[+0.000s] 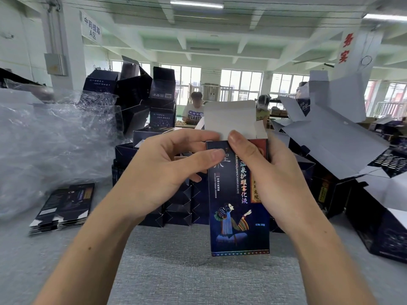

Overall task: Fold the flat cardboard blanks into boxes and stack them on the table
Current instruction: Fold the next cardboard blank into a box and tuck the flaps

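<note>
both hands hold a box [239, 201] upright above the near counter [198, 271], top flap [229, 119] open; right hand [273, 172] and left hand [167, 172] fingers clamped on its upper edge. next, likely tuck the flap, then stack it.

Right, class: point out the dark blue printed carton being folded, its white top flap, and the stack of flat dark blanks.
Dark blue printed carton [239, 208], head view, front panel.
White top flap [229, 116], head view, flap centre.
Stack of flat dark blanks [62, 208], head view, top sheet.
</note>
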